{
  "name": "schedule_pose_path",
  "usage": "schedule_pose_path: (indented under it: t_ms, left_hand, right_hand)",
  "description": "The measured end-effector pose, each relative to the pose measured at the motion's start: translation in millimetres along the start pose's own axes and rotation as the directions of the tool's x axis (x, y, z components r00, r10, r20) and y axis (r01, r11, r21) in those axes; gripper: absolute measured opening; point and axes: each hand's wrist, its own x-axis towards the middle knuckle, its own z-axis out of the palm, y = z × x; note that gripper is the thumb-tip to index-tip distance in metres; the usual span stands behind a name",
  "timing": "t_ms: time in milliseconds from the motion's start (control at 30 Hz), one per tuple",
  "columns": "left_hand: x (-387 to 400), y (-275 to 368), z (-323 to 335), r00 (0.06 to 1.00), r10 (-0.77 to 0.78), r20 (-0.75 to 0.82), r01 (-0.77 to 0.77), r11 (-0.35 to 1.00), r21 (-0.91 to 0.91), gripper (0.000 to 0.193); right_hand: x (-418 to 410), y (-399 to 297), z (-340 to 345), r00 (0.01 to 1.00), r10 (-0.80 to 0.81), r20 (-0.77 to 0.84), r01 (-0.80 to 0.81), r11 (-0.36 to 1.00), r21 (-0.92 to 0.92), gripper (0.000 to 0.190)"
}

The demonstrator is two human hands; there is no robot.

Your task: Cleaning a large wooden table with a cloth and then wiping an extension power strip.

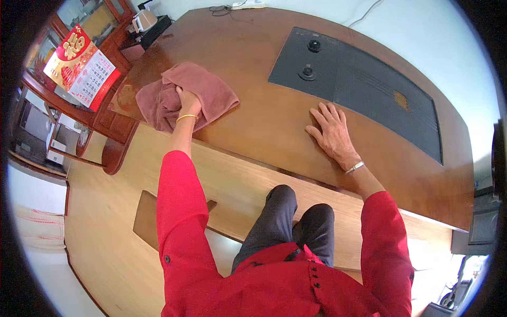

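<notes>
My left hand (187,102) is sunk into the folds of a dusty-pink cloth (216,88), pressing it on the glossy brown wooden tabletop (253,130) near its left end. Part of the cloth covers my fingers, and a gold-coloured bangle is on that wrist. My right hand (332,132) rests flat on the wood with its fingers spread and nothing in it; a silver-coloured bracelet is on the wrist. Just beyond its fingertips lies a dark panel (356,91) set into the tabletop, with two round black fittings (307,73) on its left part.
A red and gold wall calendar (82,67) hangs by a reddish wooden cabinet (119,123) at the left. Beyond the table's far left corner stands a kettle (145,20). A power strip (248,4) and cable lie at the back edge. A wooden seat (147,222) is below.
</notes>
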Motion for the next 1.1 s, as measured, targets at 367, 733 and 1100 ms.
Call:
schedule_pose_path:
  t_ms: [367,733,1100]
  left_hand:
    - [-93.3,157.2,48.6,0.772,0.268,0.577,-0.461,0.861,0.216,0.041]
    - [-135.8,125.8,-47.1,0.981,0.186,0.049,-0.191,0.912,0.364,0.040]
    - [-59.0,-94.2,-57.9,0.337,-0.724,-0.602,0.813,0.546,-0.202,0.048]
  right_hand:
    - [1.0,14.0,9.9,0.999,0.032,-0.011,-0.032,0.999,0.008,0.050]
    - [4.1,4.6,-5.3,0.999,0.042,0.008,-0.042,0.999,0.030,0.053]
    - [6.3,-3.3,-5.9,0.999,0.041,-0.014,-0.040,0.998,0.057,0.053]
